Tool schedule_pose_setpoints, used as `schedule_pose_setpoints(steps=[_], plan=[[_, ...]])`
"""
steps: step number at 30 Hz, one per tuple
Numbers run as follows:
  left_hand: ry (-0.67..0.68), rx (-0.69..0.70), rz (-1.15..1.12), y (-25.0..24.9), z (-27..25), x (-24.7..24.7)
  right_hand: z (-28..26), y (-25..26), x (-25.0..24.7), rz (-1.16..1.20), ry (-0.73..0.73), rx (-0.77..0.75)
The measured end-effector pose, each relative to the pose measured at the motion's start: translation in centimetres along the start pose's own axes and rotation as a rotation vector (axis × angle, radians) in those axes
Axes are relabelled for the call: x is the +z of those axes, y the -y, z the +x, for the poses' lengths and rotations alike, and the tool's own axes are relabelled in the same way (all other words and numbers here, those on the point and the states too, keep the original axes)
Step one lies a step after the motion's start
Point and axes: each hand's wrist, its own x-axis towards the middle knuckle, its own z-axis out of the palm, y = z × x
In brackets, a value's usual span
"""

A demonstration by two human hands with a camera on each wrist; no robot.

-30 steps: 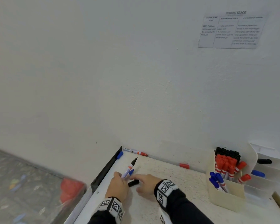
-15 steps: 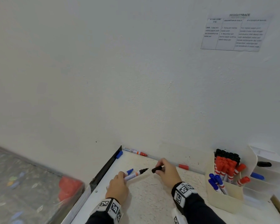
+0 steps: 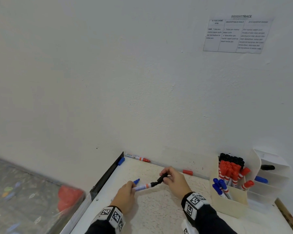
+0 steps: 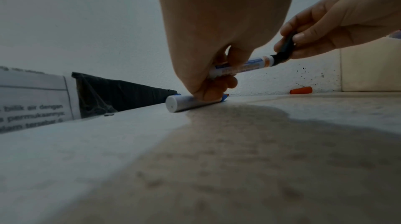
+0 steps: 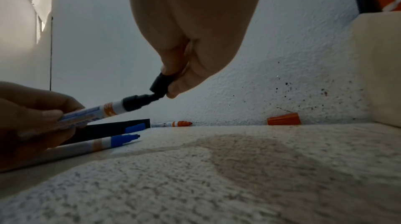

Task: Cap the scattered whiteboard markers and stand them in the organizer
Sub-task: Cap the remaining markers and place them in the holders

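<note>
A loose blue cap (image 3: 121, 161) lies at the far left corner of the table (image 3: 159, 208). The left hand (image 3: 124, 194) has its fingers curled round a black marker (image 3: 145, 186) and also a blue marker (image 5: 104, 143) lying low under it. The right hand (image 3: 175, 180) pinches a black cap (image 5: 161, 84) and its open end touches the black marker's tip. A red cap (image 3: 187, 172) lies by the wall. Far right, the organizer (image 3: 230, 202) holds many markers standing up.
</note>
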Motion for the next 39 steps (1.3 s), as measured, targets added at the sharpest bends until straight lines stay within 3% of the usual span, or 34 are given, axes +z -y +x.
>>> schedule_pose_setpoints(steps=[4, 8, 13, 16, 18, 23, 28, 32, 35, 39], plan=[[0.028, -0.010, -0.088, -0.4, -0.2, 0.0, -0.4, -0.3, -0.6, 0.035, -0.025, 0.027], [0.099, 0.035, -0.090, -1.2, -0.5, 0.6, -1.2, -0.1, -0.4, 0.070, 0.084, 0.077], [0.140, 0.113, 0.028, -2.7, -1.3, 0.9, -1.8, -0.1, -0.8, -0.301, 0.095, 0.092], [0.142, 0.176, 0.098, -3.9, -1.6, 1.3, -1.7, -0.4, -1.9, -0.328, 0.086, 0.114], [0.210, 0.169, 0.043, -4.6, -1.6, 1.5, -1.8, -0.5, -2.6, -0.302, 0.088, 0.110], [0.372, -0.003, -0.289, -5.9, -1.5, 1.4, -2.4, -0.4, -3.3, -0.147, 0.073, 0.038], [0.253, 0.072, -0.330, -6.9, -1.4, 3.3, -2.8, 0.7, -5.1, 0.031, 0.009, -0.003], [0.312, -0.033, -0.525, -7.2, -1.1, 3.9, -3.5, 0.8, -6.6, -0.056, 0.040, -0.060], [0.387, -0.044, -0.364, -6.8, -1.4, 4.4, -4.1, -0.5, -7.2, -0.118, 0.122, -0.015], [0.393, 0.060, 0.120, -6.8, -1.6, 5.2, -5.0, -1.8, -7.3, -0.220, 0.165, 0.086]])
